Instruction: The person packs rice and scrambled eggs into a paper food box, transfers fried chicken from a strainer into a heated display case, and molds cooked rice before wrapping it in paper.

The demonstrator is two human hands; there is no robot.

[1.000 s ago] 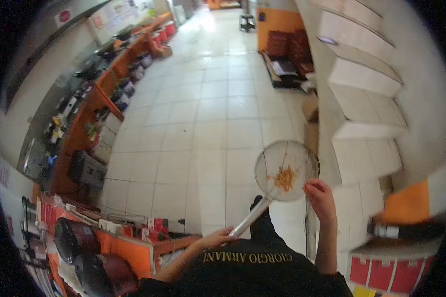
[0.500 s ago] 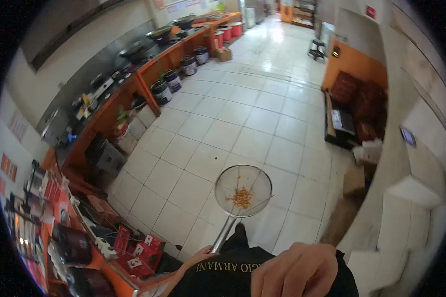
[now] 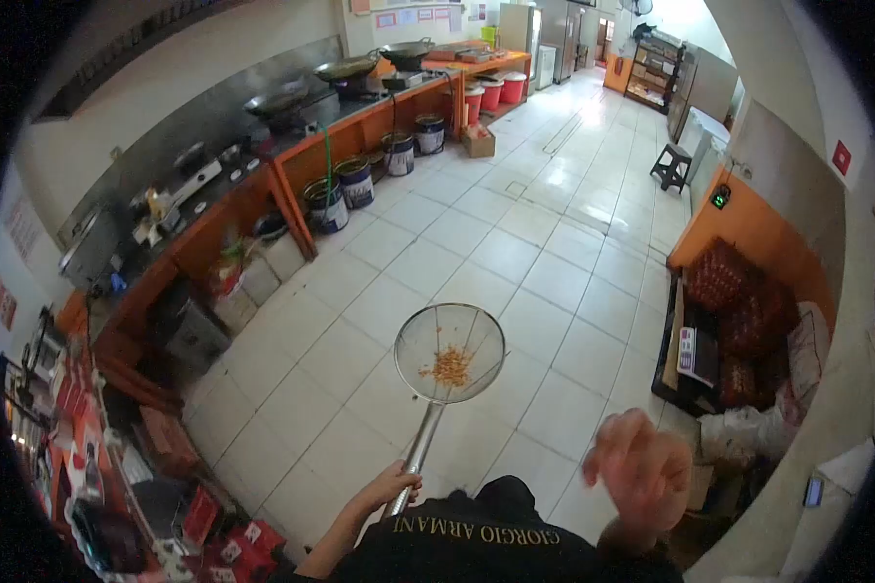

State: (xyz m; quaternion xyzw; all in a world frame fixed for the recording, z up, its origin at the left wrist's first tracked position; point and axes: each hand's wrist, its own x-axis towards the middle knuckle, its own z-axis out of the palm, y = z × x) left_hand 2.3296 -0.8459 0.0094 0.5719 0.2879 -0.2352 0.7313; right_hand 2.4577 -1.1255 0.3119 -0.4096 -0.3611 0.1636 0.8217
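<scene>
My left hand (image 3: 394, 485) is closed around the metal handle of a round wire-mesh strainer (image 3: 450, 319). The strainer reaches forward over the tiled floor, bowl upward. A small heap of orange-brown fried bits (image 3: 452, 368) lies on its mesh. Raised to the right of the strainer is my right hand (image 3: 644, 473), somewhat blurred, its fingers loosely bent and apart, with nothing seen in them.
A long orange counter with woks (image 3: 348, 68) runs along the left wall, with paint-type buckets (image 3: 327, 204) below. Red packages (image 3: 253, 549) sit at lower left. On the right stand a crate (image 3: 666, 355), red mesh sacks (image 3: 749, 301) and a black stool (image 3: 671, 167).
The view has lifted and shows more of the room ahead. My right hand has moved right and away from my body, its fingers loosening. The strainer stays in my left hand.
</scene>
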